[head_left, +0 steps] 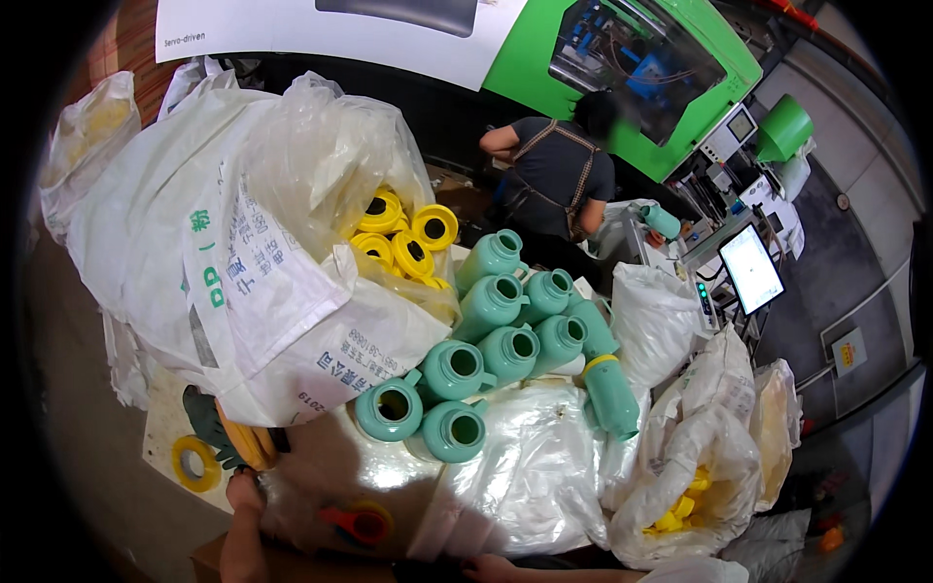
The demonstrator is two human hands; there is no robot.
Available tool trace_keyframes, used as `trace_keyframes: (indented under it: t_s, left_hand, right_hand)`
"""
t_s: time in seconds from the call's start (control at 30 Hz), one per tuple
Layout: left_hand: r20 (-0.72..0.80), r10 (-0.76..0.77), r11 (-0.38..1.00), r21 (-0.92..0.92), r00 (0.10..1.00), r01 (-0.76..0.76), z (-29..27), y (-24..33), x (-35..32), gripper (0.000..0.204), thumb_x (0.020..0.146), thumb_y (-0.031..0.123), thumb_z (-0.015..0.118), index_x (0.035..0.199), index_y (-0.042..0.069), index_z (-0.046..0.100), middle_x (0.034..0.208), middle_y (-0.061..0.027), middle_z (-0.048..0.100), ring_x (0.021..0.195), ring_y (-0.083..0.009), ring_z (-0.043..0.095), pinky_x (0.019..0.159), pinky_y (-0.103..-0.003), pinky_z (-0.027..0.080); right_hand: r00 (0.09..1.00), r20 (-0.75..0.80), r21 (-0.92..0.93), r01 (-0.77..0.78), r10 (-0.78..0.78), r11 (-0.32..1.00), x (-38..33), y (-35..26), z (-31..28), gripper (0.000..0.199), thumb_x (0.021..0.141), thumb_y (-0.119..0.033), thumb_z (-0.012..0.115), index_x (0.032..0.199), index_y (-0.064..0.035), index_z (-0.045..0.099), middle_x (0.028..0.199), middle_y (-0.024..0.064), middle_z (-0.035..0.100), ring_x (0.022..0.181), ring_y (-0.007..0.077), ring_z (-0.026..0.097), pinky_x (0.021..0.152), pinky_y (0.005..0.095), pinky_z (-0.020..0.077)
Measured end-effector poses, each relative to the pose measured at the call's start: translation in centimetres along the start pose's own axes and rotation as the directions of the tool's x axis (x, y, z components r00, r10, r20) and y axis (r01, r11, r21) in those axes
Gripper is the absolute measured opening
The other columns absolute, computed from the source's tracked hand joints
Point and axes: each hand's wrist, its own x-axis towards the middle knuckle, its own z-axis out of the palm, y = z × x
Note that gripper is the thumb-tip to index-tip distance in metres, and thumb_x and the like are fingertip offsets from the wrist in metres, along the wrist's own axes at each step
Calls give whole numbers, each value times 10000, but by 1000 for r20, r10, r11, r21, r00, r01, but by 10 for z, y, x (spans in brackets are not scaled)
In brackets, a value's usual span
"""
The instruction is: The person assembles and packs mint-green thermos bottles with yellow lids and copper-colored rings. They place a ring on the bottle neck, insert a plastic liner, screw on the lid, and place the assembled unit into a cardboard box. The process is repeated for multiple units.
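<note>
My left hand (pixel 245 492) is at the table's near left, its fingers curled at the lower end of a yellow-orange and black object (pixel 247 437); what they grip is hard to see. A dark green glove (pixel 206 426) lies against that object, and a yellow tape roll (pixel 196 463) is just left of it. My right hand (pixel 486 567) shows only partly at the bottom edge, beside something dark; its fingers are mostly hidden. Ahead, several green jug-shaped bottle bodies (pixel 461 430) stand with open mouths up. One green body with a yellow rim (pixel 612 400) lies tilted at their right.
A big white sack (pixel 243 262) with yellow ring caps (pixel 433 226) fills the left. Clear plastic bags (pixel 525 466) lie in front, near a red-and-yellow tape dispenser (pixel 364 525). Right stands a sack with yellow parts (pixel 680 505). A co-worker (pixel 559 175) bends by a green machine (pixel 515 53).
</note>
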Motion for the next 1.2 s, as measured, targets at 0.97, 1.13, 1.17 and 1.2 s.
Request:
trace_keyframes:
  t_s: [0.97, 1.13, 1.17, 1.2]
  left_hand:
    - [-162, 134, 975, -154, 978, -159, -99, 1, -4, 293, 690, 78, 688, 975, 38, 630, 981, -211, 644, 937, -430, 622, 813, -508, 521]
    - [-193, 156, 972, -142, 969, -185, -100, -1, -8, 262, 683, 49, 681, 940, 37, 630, 985, -209, 641, 937, -434, 616, 802, -505, 516]
    - [-210, 182, 968, -134, 961, -212, -100, -2, -9, 248, 685, 44, 677, 929, 34, 631, 966, -212, 641, 927, -438, 618, 794, -508, 513]
    - [-226, 211, 962, -123, 951, -243, -102, -3, -9, 235, 687, 39, 672, 918, 32, 632, 947, -216, 641, 916, -441, 619, 787, -511, 510]
  right_hand:
    - [903, 212, 104, 359, -373, 928, 178, -198, 64, 571, 973, -398, 519, 1470, -139, 406, 1134, 260, 606, 863, 388, 666, 786, 481, 516]
    - [768, 199, -388, 632, -609, 670, 184, -163, 95, 503, 962, -232, 494, 1454, -157, 418, 986, 248, 633, 726, 385, 669, 630, 508, 537]
    - [810, 180, -380, 581, -558, 720, 183, -158, 99, 430, 974, -266, 487, 1386, -146, 484, 967, 236, 643, 726, 389, 672, 618, 514, 539]
    - [849, 159, -369, 524, -503, 768, 183, -153, 102, 379, 985, -300, 480, 1319, -135, 551, 948, 224, 653, 727, 393, 674, 606, 521, 540]
